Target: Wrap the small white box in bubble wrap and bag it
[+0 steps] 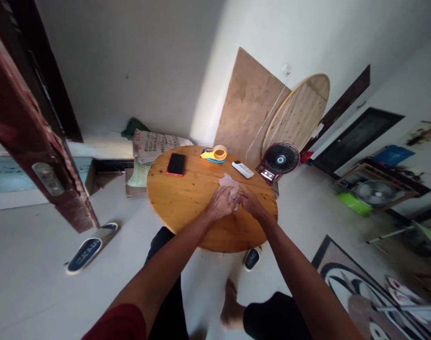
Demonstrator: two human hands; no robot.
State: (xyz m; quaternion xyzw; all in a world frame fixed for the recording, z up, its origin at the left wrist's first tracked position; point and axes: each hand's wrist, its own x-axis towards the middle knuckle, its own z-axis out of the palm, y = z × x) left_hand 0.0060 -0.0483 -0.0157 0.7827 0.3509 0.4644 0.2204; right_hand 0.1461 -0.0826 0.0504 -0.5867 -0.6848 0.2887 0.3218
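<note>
Over the round wooden table (183, 200), both my hands are on a thin, crumpled, whitish-pink sheet (228, 181); whether it is tissue or plastic I cannot tell. My left hand (220, 203) has its fingers curled onto the sheet from the left. From the right, my right hand (249, 200) pinches its edge, and the fingertips of the two hands are close together. Part of the sheet is hidden under the fingers. Beyond them on the tabletop lie a yellow-orange tape dispenser (214, 154), a white remote control (242, 169) and a dark phone with a red edge (176, 164).
Behind the table, a brown board (247, 94) and a round wooden top (300, 108) lean on the wall. A dark fan (281, 159) stands at the right edge, sacks (155, 145) at the left. Slippers (91, 248) lie on the floor near an open door (41, 141).
</note>
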